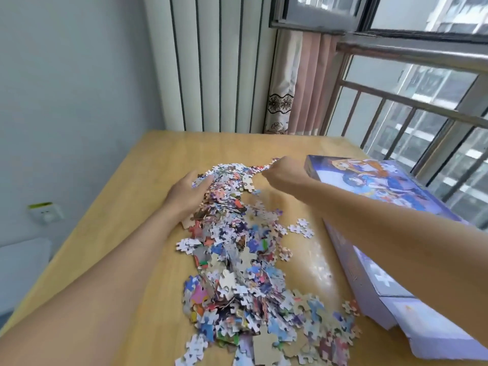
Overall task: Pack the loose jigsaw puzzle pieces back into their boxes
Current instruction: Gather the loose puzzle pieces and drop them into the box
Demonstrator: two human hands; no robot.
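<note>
**Both hands at the far end of the puzzle heap**

A long heap of loose jigsaw puzzle pieces (237, 260) runs down the middle of the light wooden table (126, 196), from the centre toward 6 o'clock. A few small joined clusters (301, 228) lie apart from it at about 3 o'clock of the heap's upper half.

The left hand (188, 195) lies at the heap's 11 o'clock edge, fingers straight and together, pressed flat against the side of the pieces. The right hand (284, 171) is at the heap's 1 o'clock tip, curled over so its back faces the camera; whether its fingers grip any pieces cannot be told.

The purple puzzle box (375, 186), printed with cartoon figures, sits at 3 o'clock just beside the right wrist, partly under the forearm. A second purple box part (433, 328) lies at 4 to 5 o'clock, touching the heap's lower right fringe.
</note>
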